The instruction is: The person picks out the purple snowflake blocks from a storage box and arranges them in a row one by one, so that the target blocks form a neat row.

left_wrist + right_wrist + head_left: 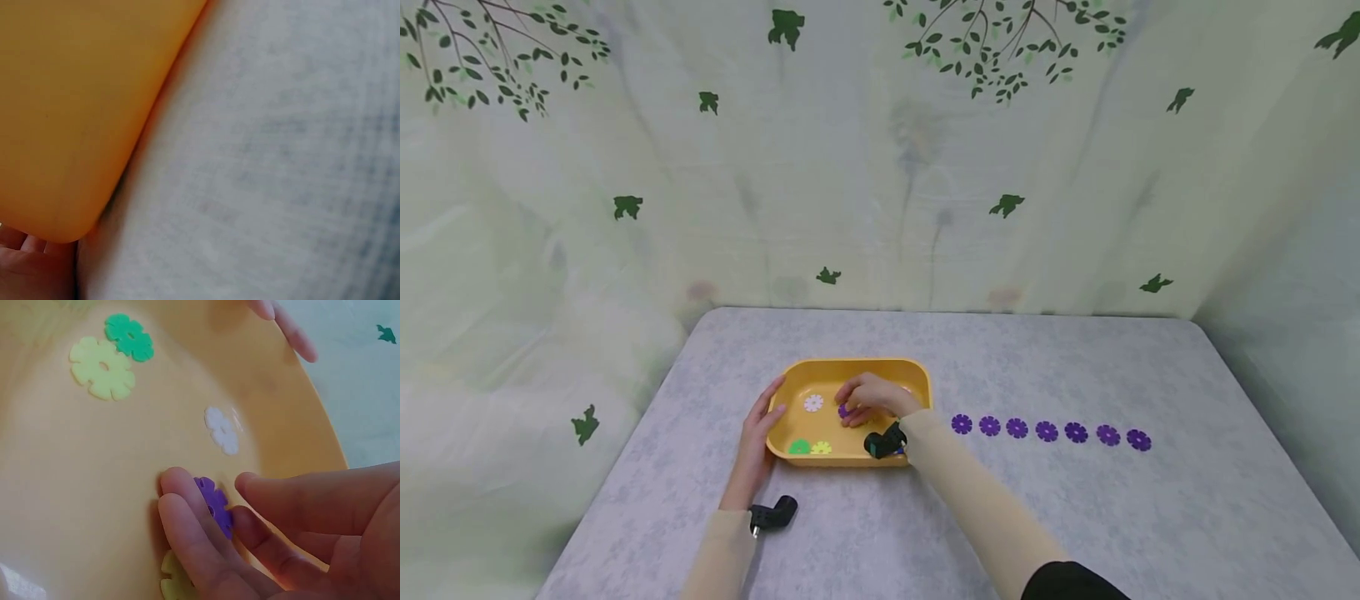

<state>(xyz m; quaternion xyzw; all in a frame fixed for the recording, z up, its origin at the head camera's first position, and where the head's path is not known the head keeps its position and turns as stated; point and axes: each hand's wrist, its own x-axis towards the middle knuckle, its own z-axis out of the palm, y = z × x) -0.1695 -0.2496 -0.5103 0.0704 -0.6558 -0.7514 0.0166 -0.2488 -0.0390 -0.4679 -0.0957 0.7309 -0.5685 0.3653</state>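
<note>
My left hand (754,437) grips the left end of a yellow tray (850,461), thumb over the rim and fingers along the outside. Over the middle of the tray, my right hand (872,396) has its fingers curled around a purple flower-shaped plastic piece (214,506), which stands tilted between the fingertips in the right wrist view. Beside that hand lies a white flower piece (813,403). A green piece (800,447) and a yellow one (822,447) sit together at the tray's front left. Another yellowish piece (175,581) is partly hidden under the right fingers.
To the right of the tray, several purple flower pieces (1047,431) form a spaced row on the grey table (1075,508). A leaf-printed curtain (865,167) hangs behind the table. Each wrist wears a small black camera (775,512).
</note>
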